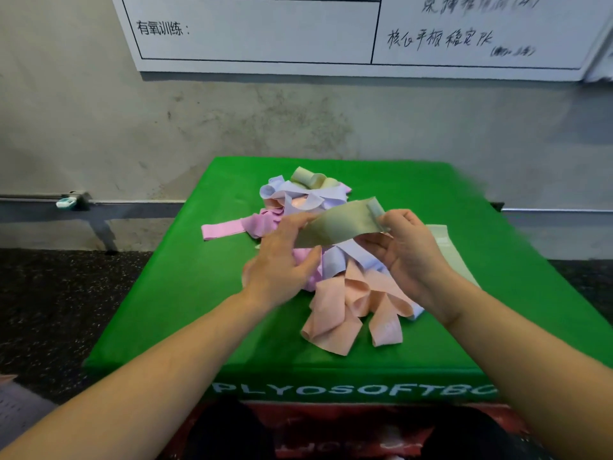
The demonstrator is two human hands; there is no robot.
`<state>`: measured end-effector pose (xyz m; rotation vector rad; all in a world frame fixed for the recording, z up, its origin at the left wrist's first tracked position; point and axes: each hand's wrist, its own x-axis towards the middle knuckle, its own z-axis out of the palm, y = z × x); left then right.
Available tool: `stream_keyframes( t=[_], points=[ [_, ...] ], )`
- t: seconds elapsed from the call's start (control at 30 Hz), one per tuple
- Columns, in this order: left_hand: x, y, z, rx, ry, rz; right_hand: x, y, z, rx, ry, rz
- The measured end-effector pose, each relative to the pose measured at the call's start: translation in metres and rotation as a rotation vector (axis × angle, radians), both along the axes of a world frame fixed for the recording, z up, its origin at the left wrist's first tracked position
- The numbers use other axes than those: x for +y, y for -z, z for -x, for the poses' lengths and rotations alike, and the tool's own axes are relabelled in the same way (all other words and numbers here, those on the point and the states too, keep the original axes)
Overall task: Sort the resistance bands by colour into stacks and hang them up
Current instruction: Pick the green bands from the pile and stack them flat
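2 hands hold 1 green band; 1 beside pile

The left hand covers part of the pink bands beneath it — their tangle cannot be traced. The whiteboard is cut off by the top edge, its handwriting blurred; the surface's printed lettering runs partly out of sight.

Even, soft indoor light, fairly bright, with only faint shadows under the bands below the fingers. The green box looks oversaturated (its far right edge smears). Both hands blur slightly; straight lines bow toward the frame edges.
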<state>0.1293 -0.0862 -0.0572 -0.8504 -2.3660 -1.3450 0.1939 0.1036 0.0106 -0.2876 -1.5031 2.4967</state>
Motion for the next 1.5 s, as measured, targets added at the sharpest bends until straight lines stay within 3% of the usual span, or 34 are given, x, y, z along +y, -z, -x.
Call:
stream_keyframes(
  t=[0.37, 0.5, 0.67, 0.8, 1.0, 1.2, 1.5],
  points=[
    [0.045, -0.023, -0.048, 0.175, 0.135, 0.078, 0.007, 0.009, -0.052, -0.005, -0.176, 0.053],
    [0.047, -0.028, -0.057, 0.064, 0.176, 0.082, 0.006, 0.012, -0.061, -0.01, -0.176, -0.065],
    [0.047, -0.051, -0.065, -0.252, 0.173, -0.109, 0.005, 0.007, -0.064, 0.004, -0.09, -0.326],
    [0.049, -0.068, -0.065, -0.292, 0.111, -0.183, 0.014, 0.006, -0.057, 0.046, -0.002, -0.446],
    [0.061, -0.088, -0.058, -0.423, 0.047, -0.445, 0.01, 0.022, -0.047, 0.096, -0.115, -0.658],
    [0.063, -0.109, -0.049, -0.46, -0.01, -0.549, 0.008, 0.024, -0.026, 0.068, -0.027, -0.717],
    [0.072, -0.149, -0.034, -0.662, 0.143, -0.78, 0.004, 0.024, -0.022, 0.115, -0.096, -0.728]
  ],
)
